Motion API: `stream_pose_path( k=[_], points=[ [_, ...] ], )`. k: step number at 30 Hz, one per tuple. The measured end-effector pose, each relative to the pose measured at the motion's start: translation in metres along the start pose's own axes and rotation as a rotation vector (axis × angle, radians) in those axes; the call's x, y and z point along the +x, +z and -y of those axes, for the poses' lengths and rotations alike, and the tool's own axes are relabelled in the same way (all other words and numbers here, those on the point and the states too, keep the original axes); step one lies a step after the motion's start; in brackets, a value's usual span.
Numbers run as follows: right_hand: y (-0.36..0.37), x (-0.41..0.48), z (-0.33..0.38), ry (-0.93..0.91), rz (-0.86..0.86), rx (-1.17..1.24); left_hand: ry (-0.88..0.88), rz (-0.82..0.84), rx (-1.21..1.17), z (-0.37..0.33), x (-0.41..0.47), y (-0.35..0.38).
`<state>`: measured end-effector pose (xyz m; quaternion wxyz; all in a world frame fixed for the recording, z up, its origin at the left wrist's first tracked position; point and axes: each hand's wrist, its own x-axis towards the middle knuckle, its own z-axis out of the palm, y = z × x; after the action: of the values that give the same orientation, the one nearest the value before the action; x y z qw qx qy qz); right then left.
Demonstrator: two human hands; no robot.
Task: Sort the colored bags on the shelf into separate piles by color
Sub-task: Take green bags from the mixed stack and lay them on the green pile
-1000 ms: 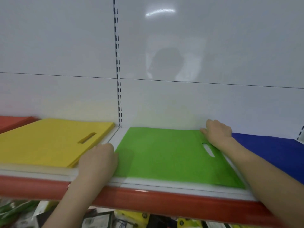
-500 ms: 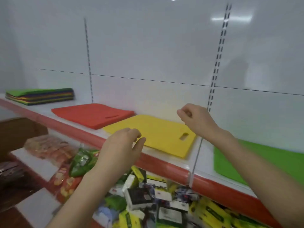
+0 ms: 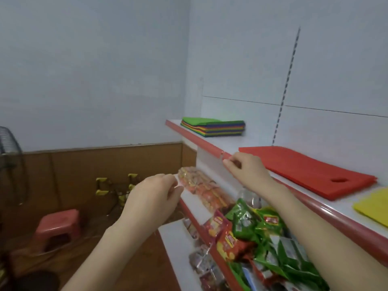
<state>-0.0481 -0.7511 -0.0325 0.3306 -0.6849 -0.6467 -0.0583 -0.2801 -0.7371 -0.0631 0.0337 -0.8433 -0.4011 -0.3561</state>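
Observation:
A stack of mixed colored bags (image 3: 214,127), green on top, lies at the far left end of the white shelf (image 3: 226,143). A red bag pile (image 3: 304,166) lies flat to its right, and a corner of a yellow bag (image 3: 373,204) shows at the right edge. My left hand (image 3: 153,196) hangs in the air below the shelf, fingers loosely curled, holding nothing. My right hand (image 3: 245,169) is at the shelf's red front edge, near the red pile's corner, fingers loosely curled and empty.
Lower shelves hold snack packets (image 3: 247,227) in red, green and orange. A pink plastic stool (image 3: 58,225) stands on the floor at left, with a fan (image 3: 8,143) at the far left edge. A brown panelled wall runs behind.
My view has swung left from the green and blue bags to the mixed stack. Both hands left the green bag and moved left through the air, empty.

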Motion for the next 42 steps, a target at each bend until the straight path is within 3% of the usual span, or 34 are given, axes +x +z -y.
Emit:
stream_pose_path(
  k=[11,18,25,32,42],
  points=[
    [0.154,0.184,0.021,-0.158,0.102,0.089,-0.135,0.061,0.122,0.147,0.097,0.062],
    [0.205,0.334,0.003,-0.153,0.074,0.066,-0.141,0.04,0.115,0.22,0.225,0.105],
    [0.249,0.425,-0.015,-0.112,0.077,-0.023,-0.109,0.061,0.085,0.279,0.31,0.157],
    [0.272,0.478,-0.05,0.013,-0.043,-0.129,0.083,0.099,-0.004,0.317,0.398,0.229],
    [0.235,0.494,-0.088,0.391,-0.278,-0.289,0.449,0.171,-0.192,0.319,0.52,0.297]
  ],
)
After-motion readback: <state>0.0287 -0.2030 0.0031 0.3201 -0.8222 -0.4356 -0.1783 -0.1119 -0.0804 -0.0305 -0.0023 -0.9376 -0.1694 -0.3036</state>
